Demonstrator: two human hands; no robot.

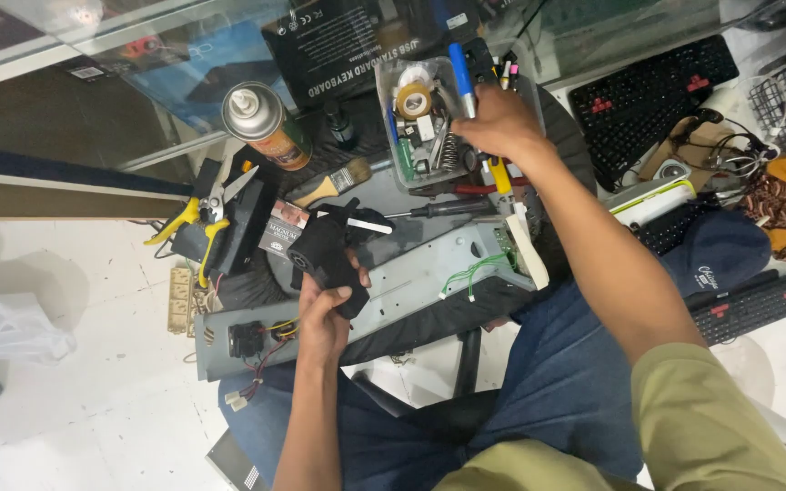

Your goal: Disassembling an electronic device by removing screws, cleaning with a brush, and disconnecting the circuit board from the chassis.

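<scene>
My left hand (322, 320) grips a small black fan-like part (327, 257) just above a long grey metal chassis (429, 273) with green and red wires. My right hand (495, 123) reaches into a clear plastic parts box (399, 150) and holds a blue-handled tool (461, 77) upright. The box contains a tape roll (414, 98), a spring and small parts. A black-handled screwdriver (438, 209) lies between the two hands.
A spray can (261, 121), a paintbrush (329, 185) and yellow-handled snips (200, 218) lie at the left. Black keyboards with red keys (652, 91) sit at the right, with a dark cap (720, 255) and tangled cables. A white plastic bag (6, 332) lies on the floor.
</scene>
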